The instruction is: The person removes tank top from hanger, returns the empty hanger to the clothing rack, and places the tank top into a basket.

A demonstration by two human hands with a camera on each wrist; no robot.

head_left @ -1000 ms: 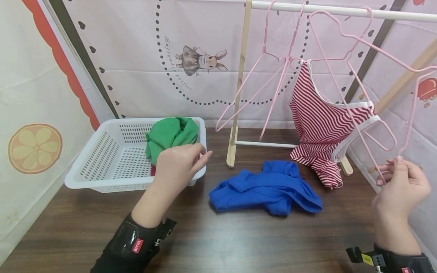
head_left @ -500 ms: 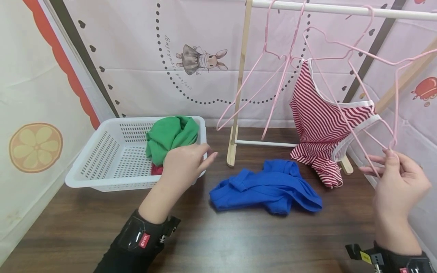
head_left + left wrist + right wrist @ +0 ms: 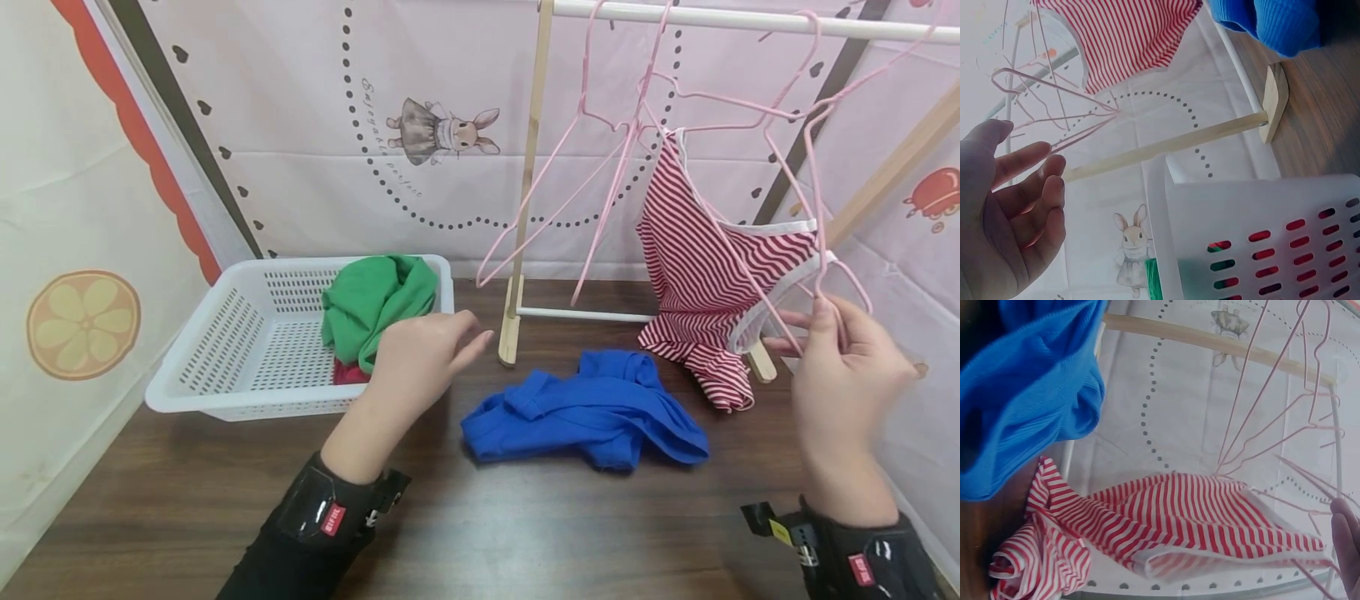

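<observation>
In the head view my right hand [image 3: 851,358] pinches one end of a pink clothes hanger [image 3: 817,200], held tilted at the right in front of a red-and-white striped top [image 3: 693,292]. That top, with white trim, hangs lopsided on another pink hanger, its lower part drooping onto the table. My left hand [image 3: 416,367] hovers by the basket's right edge, fingers relaxed, holding nothing; the left wrist view shows its fingers [image 3: 1029,225] loosely bent. Between the hands lies a crumpled blue garment [image 3: 585,417]. In the right wrist view only part of my right hand [image 3: 1347,544] shows.
A white perforated basket [image 3: 172,396] at the left holds a green garment [image 3: 378,300] and a dark red cloth [image 3: 348,373]. Several pink hangers hang from the rack's white rail [image 3: 735,23]. A wooden rack post [image 3: 534,167] stands behind the blue garment. Printed fabric encloses the back and sides.
My right hand has moved left and slightly up, bringing the hanger in front of the striped top. My left hand has drifted a little right.
</observation>
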